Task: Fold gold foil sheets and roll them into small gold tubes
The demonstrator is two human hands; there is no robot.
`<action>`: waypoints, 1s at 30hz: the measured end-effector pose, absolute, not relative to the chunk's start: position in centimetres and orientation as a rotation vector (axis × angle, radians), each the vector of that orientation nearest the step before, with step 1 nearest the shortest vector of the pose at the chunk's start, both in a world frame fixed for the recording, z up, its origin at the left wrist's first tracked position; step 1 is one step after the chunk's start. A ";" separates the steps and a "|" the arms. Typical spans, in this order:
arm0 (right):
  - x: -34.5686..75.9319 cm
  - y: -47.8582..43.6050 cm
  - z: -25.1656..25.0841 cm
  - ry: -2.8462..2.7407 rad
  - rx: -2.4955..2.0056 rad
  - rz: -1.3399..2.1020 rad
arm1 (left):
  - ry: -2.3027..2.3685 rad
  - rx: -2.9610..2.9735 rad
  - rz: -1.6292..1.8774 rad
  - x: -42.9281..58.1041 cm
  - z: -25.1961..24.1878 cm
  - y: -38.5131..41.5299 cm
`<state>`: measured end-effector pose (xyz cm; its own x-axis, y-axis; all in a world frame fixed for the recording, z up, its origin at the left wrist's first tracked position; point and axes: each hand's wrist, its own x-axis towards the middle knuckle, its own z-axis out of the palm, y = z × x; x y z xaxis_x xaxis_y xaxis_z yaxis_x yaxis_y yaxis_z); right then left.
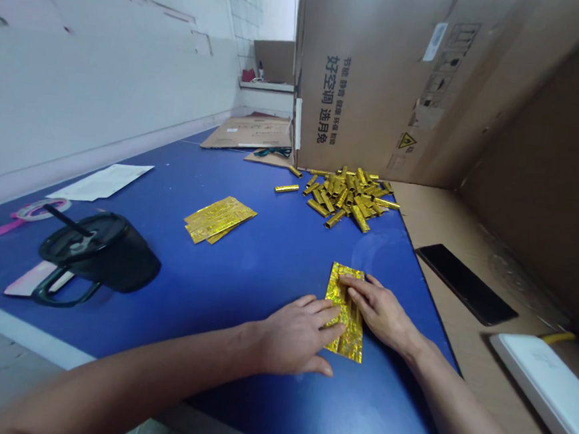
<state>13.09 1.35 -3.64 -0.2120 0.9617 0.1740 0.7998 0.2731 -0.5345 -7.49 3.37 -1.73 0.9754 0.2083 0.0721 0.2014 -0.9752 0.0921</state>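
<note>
a hand can pass over the blue table (265,275) from the left hand (295,334) to the gold foil tubes (348,198); the black lidded cup (99,252) blocks leftward, the cardboard panel (370,83) forward, and what looks like a dark phone (464,284) rightward.

Left hand (297,335) palm-down, right hand (377,311) palm-down, fingers angled inward

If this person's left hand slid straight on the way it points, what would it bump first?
Probably the right hand, just ahead on the gold foil sheet beneath the fingertips of the left hand, though depth is unclear.
</note>
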 end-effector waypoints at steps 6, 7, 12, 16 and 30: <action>13.0 1.4 -3.8 -2.190 -1.575 0.453 | 0.415 3.025 0.175 -6.7 -1.8 2.4; 12.9 1.5 -3.9 -2.202 -1.571 0.458 | 0.436 3.028 0.181 -6.6 -1.8 2.3; 12.8 1.3 -3.5 -2.033 -1.526 0.467 | 0.475 3.047 0.155 -6.1 -1.7 2.2; 12.7 0.7 -2.9 -1.752 -1.513 0.412 | 0.468 3.044 0.139 -6.0 -1.6 2.5; 11.1 0.3 -1.9 -1.968 -1.449 0.328 | 0.458 3.046 0.170 -6.1 -1.9 2.6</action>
